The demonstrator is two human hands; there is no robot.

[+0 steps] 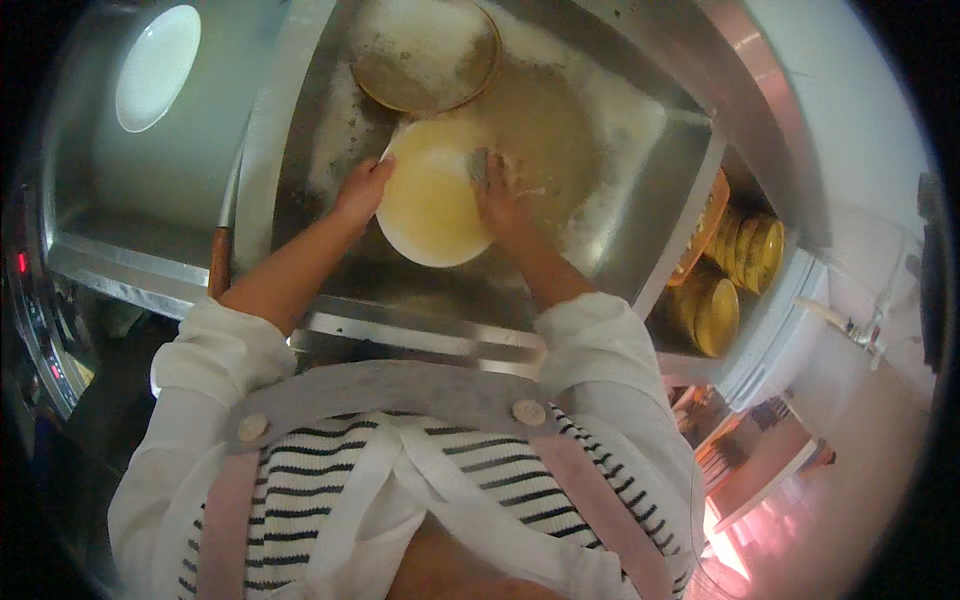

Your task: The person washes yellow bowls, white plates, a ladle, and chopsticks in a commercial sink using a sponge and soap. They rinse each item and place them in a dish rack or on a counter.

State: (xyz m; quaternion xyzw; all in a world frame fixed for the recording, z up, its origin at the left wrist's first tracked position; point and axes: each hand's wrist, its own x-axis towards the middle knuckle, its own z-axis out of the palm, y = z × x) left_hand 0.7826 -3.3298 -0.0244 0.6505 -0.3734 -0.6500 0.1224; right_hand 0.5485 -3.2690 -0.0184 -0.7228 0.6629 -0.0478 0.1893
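Note:
My left hand (365, 191) grips the left rim of a round plate (435, 202), pale yellow with a white edge, tilted over a stainless steel sink of cloudy, foamy water. Against the plate's right side, my right hand (501, 196) holds a small greyish scouring pad (480, 163), blurred at its fingertips. Just beyond the plate, a large round dish or pan (427, 60) with a brown rim lies in the suds. Which surface the pad touches is partly hidden by the fingers.
In the left basin of cloudy water lies a white oval plate (159, 69). A wooden-handled tool (220, 259) leans by the divider. Right of the sink stand stacked yellow bowls (716, 318) and an orange tray (706, 229) with scraps. The sink's front rim (390, 330) runs before me.

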